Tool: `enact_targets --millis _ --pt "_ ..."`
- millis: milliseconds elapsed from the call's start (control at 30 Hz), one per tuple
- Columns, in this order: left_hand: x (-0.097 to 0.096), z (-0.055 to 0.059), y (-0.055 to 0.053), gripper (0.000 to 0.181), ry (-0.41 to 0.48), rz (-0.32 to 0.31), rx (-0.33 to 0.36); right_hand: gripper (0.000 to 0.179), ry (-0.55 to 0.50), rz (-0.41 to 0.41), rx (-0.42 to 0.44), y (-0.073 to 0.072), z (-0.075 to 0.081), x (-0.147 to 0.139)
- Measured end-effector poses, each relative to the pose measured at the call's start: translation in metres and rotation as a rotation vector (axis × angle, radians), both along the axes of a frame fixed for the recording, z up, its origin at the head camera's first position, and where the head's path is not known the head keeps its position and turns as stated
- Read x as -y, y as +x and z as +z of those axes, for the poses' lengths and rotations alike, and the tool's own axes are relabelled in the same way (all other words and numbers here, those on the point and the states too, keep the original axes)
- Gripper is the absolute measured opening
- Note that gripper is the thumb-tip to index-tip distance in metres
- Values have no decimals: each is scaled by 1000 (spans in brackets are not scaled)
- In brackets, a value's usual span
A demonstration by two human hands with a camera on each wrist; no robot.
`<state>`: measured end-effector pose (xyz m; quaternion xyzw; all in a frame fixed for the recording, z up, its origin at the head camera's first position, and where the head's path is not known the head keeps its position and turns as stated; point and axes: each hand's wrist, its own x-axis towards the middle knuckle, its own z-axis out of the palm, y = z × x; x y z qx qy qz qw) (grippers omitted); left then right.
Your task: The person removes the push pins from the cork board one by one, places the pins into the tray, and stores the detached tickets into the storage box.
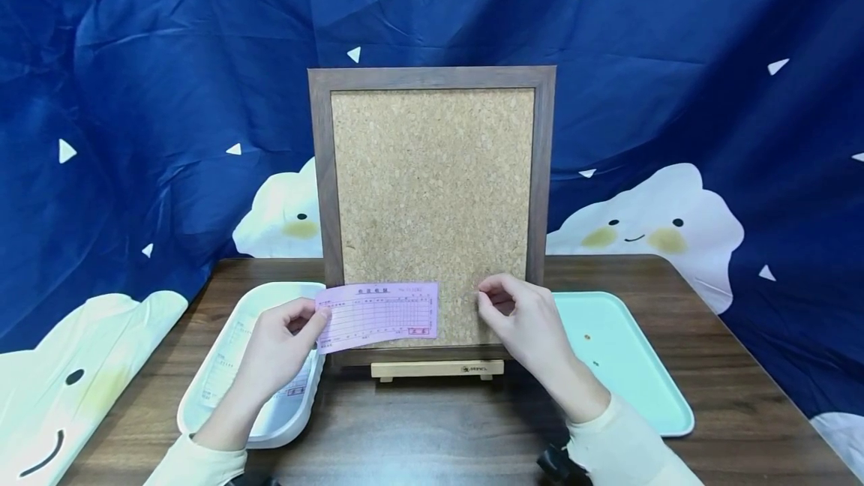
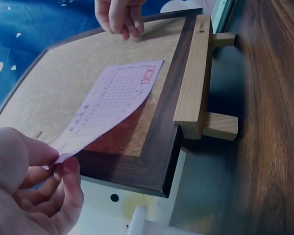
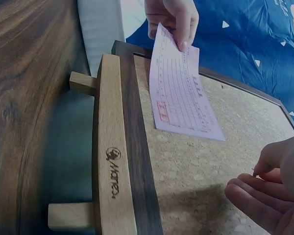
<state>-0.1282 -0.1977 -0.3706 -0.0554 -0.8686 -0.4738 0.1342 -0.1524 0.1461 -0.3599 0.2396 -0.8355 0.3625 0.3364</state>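
Observation:
A pink printed paper slip (image 1: pixel 381 315) is pinched at its left end between the thumb and fingers of my left hand (image 1: pixel 278 351). It lies in front of the lower left of a framed cork board (image 1: pixel 432 186); in the left wrist view its held end bows away from the cork. My right hand (image 1: pixel 533 330) is close to the board's lower right, its thumb and forefinger pinching a tiny pin (image 3: pixel 255 173) with a thin point. The fingers hide most of that pin. A gap of bare cork separates the right hand from the slip.
A small wooden easel (image 1: pixel 432 370) supports the board on the brown table (image 1: pixel 418 433). To the left, a white tray (image 1: pixel 297 426) holds more printed slips (image 1: pixel 226 358). A mint green tray (image 1: pixel 651 388) with tiny pieces is at the right. Blue cloth (image 1: pixel 432 6) hangs behind.

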Motion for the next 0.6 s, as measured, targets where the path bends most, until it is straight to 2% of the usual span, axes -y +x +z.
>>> enact_targets --millis 367,600 --pt "11 4 6 18 -33 -2 -18 16 -5 44 -44 -1 2 -17" --pt "14 5 9 18 -26 -7 -65 16 -37 66 -21 0 1 -32"
